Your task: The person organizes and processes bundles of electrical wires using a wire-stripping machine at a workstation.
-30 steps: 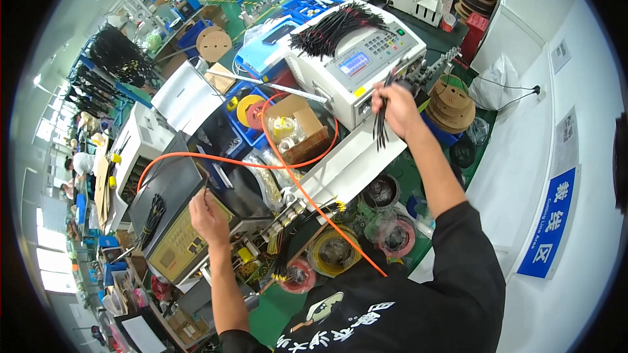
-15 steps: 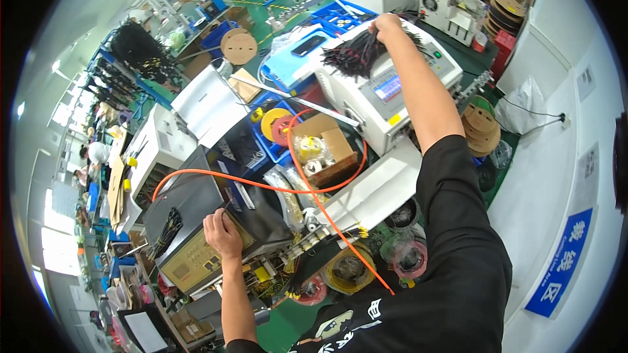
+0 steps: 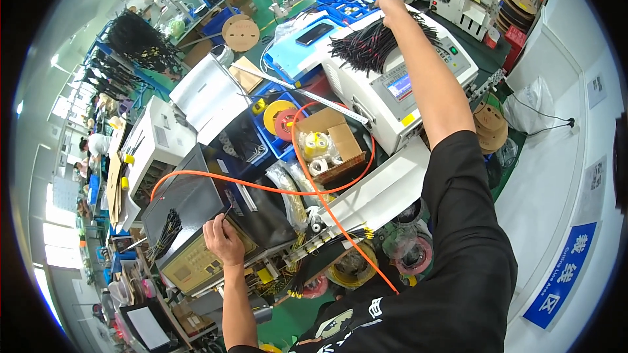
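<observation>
My right arm reaches over a white machine with a small screen (image 3: 397,86). A thick bundle of black wires (image 3: 366,47) with reddish bits lies on its top. My right hand (image 3: 392,10) is bent down at the far end of that bundle, closed on the wires; its fingertips are mostly hidden. My left hand (image 3: 224,240) is closed above the front edge of a dark machine with a gold-coloured panel (image 3: 190,267). A thin dark wire (image 3: 228,211) sticks up from its fingertips. Another small black wire bunch (image 3: 169,232) lies on this machine, left of the hand.
An orange hose (image 3: 261,187) loops between the machines and crosses in front of me. Between them stand an open cardboard box (image 3: 343,147) with tape rolls and blue bins with spools (image 3: 278,117). A phone (image 3: 314,34) lies on a blue tray. Bagged wire coils (image 3: 412,255) sit below.
The view has tilted a little, moving most of the scene slightly. My right hand stays at the bundle, now by its far end. My left hand has hardly moved.
</observation>
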A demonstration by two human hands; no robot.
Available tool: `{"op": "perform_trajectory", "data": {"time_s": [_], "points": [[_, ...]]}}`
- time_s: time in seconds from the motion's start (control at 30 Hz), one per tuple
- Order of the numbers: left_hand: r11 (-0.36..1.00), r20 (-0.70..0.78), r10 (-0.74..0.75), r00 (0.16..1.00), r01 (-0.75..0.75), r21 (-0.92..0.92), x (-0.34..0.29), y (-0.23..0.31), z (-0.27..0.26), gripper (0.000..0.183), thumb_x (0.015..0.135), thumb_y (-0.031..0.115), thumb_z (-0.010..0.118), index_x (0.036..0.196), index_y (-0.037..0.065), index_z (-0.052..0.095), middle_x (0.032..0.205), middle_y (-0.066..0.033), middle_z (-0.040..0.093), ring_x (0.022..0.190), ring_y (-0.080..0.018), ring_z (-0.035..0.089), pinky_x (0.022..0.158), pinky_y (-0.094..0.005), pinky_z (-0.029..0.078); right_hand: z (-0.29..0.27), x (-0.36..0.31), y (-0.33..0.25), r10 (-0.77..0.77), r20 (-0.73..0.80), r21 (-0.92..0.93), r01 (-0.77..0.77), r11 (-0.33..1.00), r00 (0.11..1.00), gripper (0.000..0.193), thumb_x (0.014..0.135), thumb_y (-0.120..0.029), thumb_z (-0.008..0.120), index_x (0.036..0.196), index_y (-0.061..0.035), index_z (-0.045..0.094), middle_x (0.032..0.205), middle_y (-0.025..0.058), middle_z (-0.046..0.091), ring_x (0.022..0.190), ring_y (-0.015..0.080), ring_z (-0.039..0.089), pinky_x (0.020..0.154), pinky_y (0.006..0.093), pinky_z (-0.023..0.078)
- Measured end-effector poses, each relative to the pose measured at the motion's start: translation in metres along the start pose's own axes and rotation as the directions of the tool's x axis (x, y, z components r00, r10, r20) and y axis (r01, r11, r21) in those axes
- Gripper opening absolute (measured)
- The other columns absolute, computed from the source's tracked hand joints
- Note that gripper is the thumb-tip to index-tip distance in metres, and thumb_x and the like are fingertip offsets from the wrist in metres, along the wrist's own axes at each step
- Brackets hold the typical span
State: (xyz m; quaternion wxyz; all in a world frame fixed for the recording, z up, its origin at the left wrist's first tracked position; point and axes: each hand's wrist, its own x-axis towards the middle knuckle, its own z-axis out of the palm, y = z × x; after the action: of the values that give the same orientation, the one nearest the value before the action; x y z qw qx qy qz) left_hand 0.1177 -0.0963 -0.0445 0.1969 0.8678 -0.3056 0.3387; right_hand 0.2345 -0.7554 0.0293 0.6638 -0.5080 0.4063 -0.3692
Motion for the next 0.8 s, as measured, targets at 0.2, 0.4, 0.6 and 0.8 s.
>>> {"op": "perform_trajectory", "data": {"time_s": [0.2, 0.4, 0.6, 0.8], "points": [[1.000, 0.005, -0.002, 1.000, 0.002, -0.013, -0.002, 0.000, 0.001, 0.012, 0.090, 0.005, 0.057, 0.101, 0.002, 0.062, 0.085, -0.0149, 0.057, 0.078, -0.0343, 0.054, 0.071, -0.0436, 0.044, -0.008, -0.034, -0.012, -0.010, 0.244, -0.331, 0.093, 0.939, 0.970, 0.053, 0.076, -0.017, 0.070, 0.122, 0.0070, 0.058, 0.146, 0.0236, 0.044, 0.131, 0.0341, 0.044, 0.105, 0.0452, 0.037], [0.999, 0.012, 0.012, 1.000, -0.011, -0.031, 0.000, 0.005, 0.005, 0.012, 0.091, 0.004, 0.056, 0.101, 0.002, 0.062, 0.085, -0.0159, 0.058, 0.080, -0.0354, 0.055, 0.073, -0.0439, 0.045, -0.049, -0.076, 0.016, -0.657, 0.249, -0.616, 0.640, 0.459, 0.712, 0.028, 0.076, -0.026, 0.061, 0.085, -0.0022, 0.074, 0.090, 0.0245, 0.070, 0.090, 0.0395, 0.069, 0.083, 0.0453, 0.054], [0.999, 0.024, -0.038, 0.999, 0.037, 0.019, -0.012, -0.001, -0.004, 0.014, 0.095, 0.007, 0.056, 0.105, 0.000, 0.063, 0.089, -0.0157, 0.058, 0.084, -0.0347, 0.057, 0.075, -0.0434, 0.046, -0.101, -0.301, 0.115, -0.436, 0.638, -0.034, 0.588, 0.808, 0.635, 0.009, 0.087, -0.011, 0.063, 0.086, -0.0029, 0.068, 0.091, 0.0077, 0.068, 0.087, 0.0195, 0.066, 0.078, 0.0330, 0.052], [0.997, 0.023, -0.032, 0.999, 0.034, -0.072, -0.004, 0.020, -0.004, 0.018, 0.097, 0.010, 0.055, 0.108, 0.000, 0.064, 0.093, -0.0153, 0.062, 0.086, -0.0334, 0.060, 0.077, -0.0416, 0.048, -0.139, -0.459, 0.205, 0.023, 0.899, -0.029, 0.006, 1.000, 0.438, 0.023, 0.091, -0.017, 0.068, 0.108, -0.0006, 0.068, 0.088, 0.0037, 0.067, 0.081, 0.0077, 0.060, 0.075, 0.0266, 0.050]]}}
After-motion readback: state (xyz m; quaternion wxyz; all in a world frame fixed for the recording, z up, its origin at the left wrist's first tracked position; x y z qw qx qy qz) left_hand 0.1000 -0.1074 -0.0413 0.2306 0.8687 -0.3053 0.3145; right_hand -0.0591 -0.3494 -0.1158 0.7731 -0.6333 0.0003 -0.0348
